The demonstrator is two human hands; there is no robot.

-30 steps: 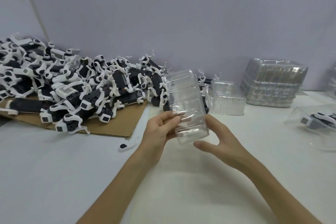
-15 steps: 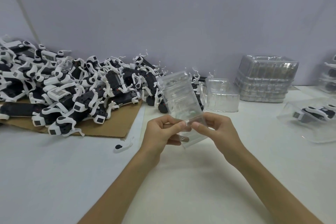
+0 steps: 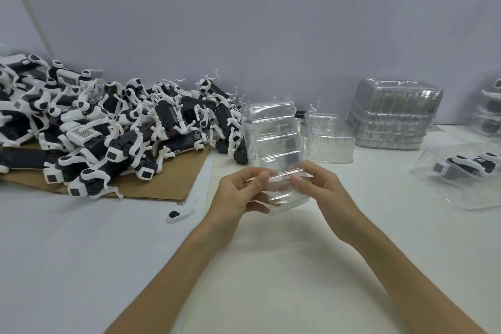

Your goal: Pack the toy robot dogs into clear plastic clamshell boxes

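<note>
1. A plain pale wall (image 3: 271, 22) backs a white desk (image 3: 81, 266). Everything else lies beyond the hands or out to their sides.
2. Well to the left of the hands, a heap of black-and-white toy robot dogs (image 3: 108, 127) sprawls over a cardboard sheet (image 3: 162, 184). A loose white piece (image 3: 180, 214) lies on the desk just left of the left hand.
3. The left hand (image 3: 238, 192) pinches the clamshell box (image 3: 273, 138) near its lower end, thumb in front and fingers curled behind.
4. The box is held off the desk between the two hands, standing on end and slightly tilted. It looks empty.
5. The right hand (image 3: 320, 187) pinches the same lower part from the other side. A second ago it lay open beside the box; it has since closed in, and the thumbs now nearly meet. This suggests the box is about to be pried open, with no dog chosen yet.
6. Beyond the right hand sits an open empty box (image 3: 329, 138), and further right a stack of boxes (image 3: 393, 116). Far right, a packed box (image 3: 466, 173) holds a dog.
</note>
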